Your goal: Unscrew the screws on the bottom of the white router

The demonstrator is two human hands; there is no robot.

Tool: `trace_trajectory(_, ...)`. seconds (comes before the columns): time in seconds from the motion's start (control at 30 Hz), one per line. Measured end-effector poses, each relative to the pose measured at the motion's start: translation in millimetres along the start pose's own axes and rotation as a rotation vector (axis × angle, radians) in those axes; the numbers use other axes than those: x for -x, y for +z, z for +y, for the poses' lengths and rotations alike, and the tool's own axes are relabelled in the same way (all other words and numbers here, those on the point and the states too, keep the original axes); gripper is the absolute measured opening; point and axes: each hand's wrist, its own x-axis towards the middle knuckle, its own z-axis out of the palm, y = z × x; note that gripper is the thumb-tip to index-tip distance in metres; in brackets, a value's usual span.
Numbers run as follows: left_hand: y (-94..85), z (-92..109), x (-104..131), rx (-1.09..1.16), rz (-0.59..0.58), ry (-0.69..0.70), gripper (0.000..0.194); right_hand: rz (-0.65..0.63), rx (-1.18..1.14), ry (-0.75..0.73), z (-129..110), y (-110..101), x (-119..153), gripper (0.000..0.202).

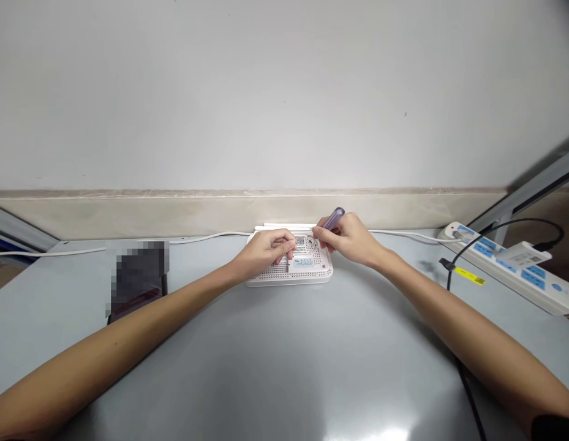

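Note:
A white router [290,277] with a perforated underside and printed labels lies bottom up on the table near the wall. My right hand [346,239] is closed round the purple see-through handle of a screwdriver [334,218], which slants down toward the router's right half. Its tip is too small to make out. Over the router's left half, my left hand [269,248] is closed, thumb and fingers pinched together. Whatever it may hold is hidden. White antennas [286,227] run along the router's far edge.
A dark, partly pixelated device [139,291] lies on the grey table [247,367] at left. To the right is a white power strip [518,263] with an adapter [523,256] and a black cable [449,278]. A white cord [206,237] runs along the wall.

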Motion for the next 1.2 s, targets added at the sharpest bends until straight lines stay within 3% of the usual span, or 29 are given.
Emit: trace_trajectory(1.2, 0.6, 0.2, 1.0, 0.036, -0.003, 0.002, 0.027, -0.037, -0.051, -0.016, 1.3, 4.8, 1.0, 0.03)
